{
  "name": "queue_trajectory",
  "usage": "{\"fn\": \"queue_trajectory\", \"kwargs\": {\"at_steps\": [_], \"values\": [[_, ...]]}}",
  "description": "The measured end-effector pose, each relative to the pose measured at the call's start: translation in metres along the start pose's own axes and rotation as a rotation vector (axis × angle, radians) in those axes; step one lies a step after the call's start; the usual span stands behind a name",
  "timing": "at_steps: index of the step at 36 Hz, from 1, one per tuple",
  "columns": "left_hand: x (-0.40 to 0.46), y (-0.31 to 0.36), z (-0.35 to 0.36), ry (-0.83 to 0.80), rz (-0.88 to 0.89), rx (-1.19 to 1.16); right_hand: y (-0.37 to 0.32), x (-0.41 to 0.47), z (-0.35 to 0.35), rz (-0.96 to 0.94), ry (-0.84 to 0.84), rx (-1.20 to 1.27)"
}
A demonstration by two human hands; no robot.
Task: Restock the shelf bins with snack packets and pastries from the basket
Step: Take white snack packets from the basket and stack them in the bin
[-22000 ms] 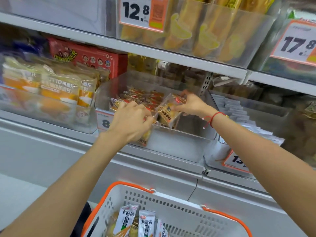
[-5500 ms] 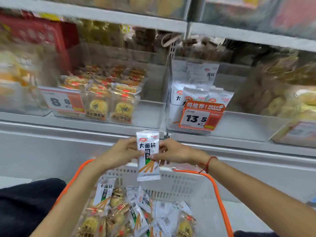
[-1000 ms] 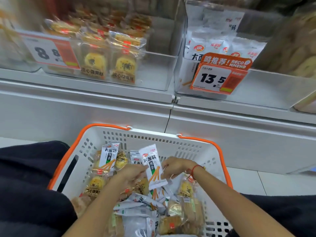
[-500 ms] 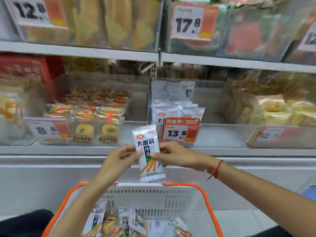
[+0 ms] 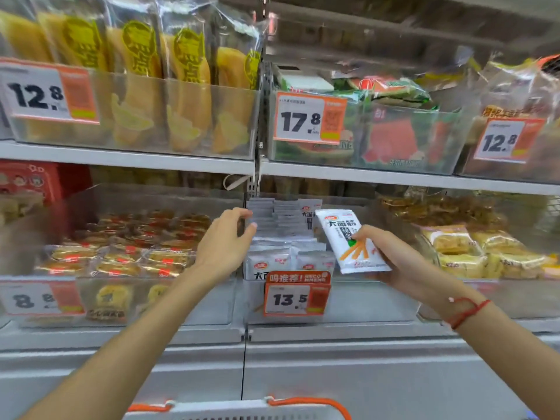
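Observation:
My right hand [image 5: 391, 259] grips a white snack packet [image 5: 348, 237] with orange sticks printed on it, tilted in front of the clear middle bin [image 5: 363, 304] tagged 13.5. That bin holds rows of the same white packets [image 5: 281, 234]. My left hand [image 5: 225, 241] reaches in at the bin's left side, fingers curved over the packet row and touching it. To the left, the clear bin [image 5: 194, 310] tagged 8.8 holds yellow pastries in clear wrappers [image 5: 127, 259]. Only the rim of the white basket [image 5: 242, 412] with orange handles shows at the bottom edge.
The upper shelf carries bins of yellow cakes [image 5: 145, 86] tagged 12.8 and green-red packs [image 5: 391, 137] tagged 17.8. A bin of wrapped yellow buns [image 5: 475, 250] stands right of the middle bin. A red box [image 5: 27, 180] sits at far left. Grey cabinet fronts lie below.
Both hands rose from in front of the shelf edge up to the middle bin. My left hand let go of the packet and moved onto the packet row; my right hand keeps the packet.

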State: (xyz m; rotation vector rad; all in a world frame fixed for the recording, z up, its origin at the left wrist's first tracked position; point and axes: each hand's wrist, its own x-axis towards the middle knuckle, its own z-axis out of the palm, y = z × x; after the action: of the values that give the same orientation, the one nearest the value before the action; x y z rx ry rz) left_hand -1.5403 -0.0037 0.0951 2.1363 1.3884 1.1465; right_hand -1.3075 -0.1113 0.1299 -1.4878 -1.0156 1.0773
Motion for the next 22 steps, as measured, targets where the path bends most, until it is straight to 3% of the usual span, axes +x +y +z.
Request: {"fn": "queue_trajectory", "kwargs": {"at_steps": [6, 10, 15, 22], "values": [[0.023, -0.008, 0.016, -0.035, -0.113, 0.035, -0.003, 0.061, -0.029, 0.074, 0.041, 0.195], [0.027, -0.014, 0.021, -0.061, -0.055, 0.115, -0.003, 0.103, -0.025, 0.073, 0.09, -0.027], [0.039, -0.006, 0.014, -0.049, 0.071, 0.388, 0.001, 0.147, -0.009, 0.026, 0.075, -0.288], [0.079, 0.041, 0.041, -0.395, 0.13, 0.363, 0.019, 0.195, 0.006, -0.02, 0.015, -0.482]]}}
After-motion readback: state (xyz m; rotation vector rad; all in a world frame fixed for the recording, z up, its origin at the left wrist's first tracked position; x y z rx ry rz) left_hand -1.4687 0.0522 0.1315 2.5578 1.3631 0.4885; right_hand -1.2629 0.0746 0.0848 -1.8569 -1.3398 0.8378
